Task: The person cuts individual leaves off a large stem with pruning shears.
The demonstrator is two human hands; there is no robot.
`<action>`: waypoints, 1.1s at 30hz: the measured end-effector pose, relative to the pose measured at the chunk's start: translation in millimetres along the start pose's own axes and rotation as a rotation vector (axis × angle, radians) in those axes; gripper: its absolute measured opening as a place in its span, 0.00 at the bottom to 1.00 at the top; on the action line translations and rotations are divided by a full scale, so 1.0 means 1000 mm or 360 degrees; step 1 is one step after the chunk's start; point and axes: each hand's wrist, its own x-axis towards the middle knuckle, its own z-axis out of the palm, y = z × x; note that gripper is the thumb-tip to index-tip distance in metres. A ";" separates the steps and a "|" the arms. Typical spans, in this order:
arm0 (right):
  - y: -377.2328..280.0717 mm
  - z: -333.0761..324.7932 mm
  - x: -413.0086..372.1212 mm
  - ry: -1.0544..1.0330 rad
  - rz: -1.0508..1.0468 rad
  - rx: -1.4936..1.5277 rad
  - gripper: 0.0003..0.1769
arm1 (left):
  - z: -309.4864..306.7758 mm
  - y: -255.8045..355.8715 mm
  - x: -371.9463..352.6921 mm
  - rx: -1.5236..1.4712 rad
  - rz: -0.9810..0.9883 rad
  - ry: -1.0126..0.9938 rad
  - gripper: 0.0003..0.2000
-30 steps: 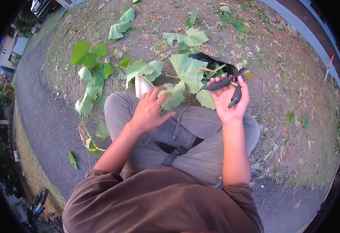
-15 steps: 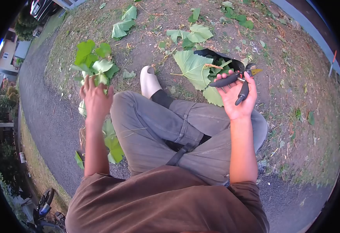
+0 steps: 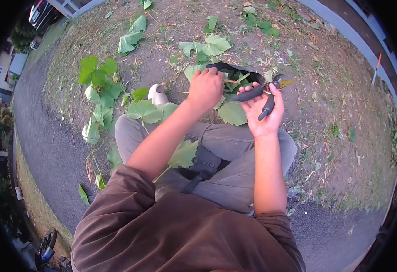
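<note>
My left hand [image 3: 206, 89] is reached across my lap to the dark bag [image 3: 235, 69], its fingers curled closed; what they grip is hidden. Broad green leaves [image 3: 145, 111] lie over my knee, and another leaf [image 3: 183, 154] with a long stalk shows beneath my left forearm. In my right hand [image 3: 265, 115], palm up, rest pruning shears [image 3: 267, 106] with dark handles spread and blades pointing right. Cut leaves show in the bag's mouth, right beside the shears. A large pale leaf [image 3: 232, 113] lies against the bag's near side.
A leafy vine [image 3: 102, 113] lies on the ground to my left, by the asphalt path [image 3: 49, 131]. Loose leaves [image 3: 215, 45] are scattered ahead on the dirt. A pale clog [image 3: 157, 95] is on my foot. A parked car [image 3: 39, 16] stands far left.
My left hand has moved right, from the leaf pile to the bag. Leaves now lie across my knee and under that forearm. My right hand still holds the shears.
</note>
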 end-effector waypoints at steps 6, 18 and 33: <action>0.010 0.001 -0.006 -0.0191 0.0240 -0.0226 0.26 | 0.003 -0.035 0.021 -0.0648 -0.0137 0.0070 0.08; 0.066 0.006 -0.019 -0.0465 0.0633 -0.1178 0.21 | -0.036 -0.033 0.025 -0.1886 -0.0721 0.0319 0.09; 0.062 -0.001 -0.002 -0.0373 0.0192 -0.1439 0.19 | -0.059 -0.026 0.019 -0.0957 0.0045 -0.0016 0.09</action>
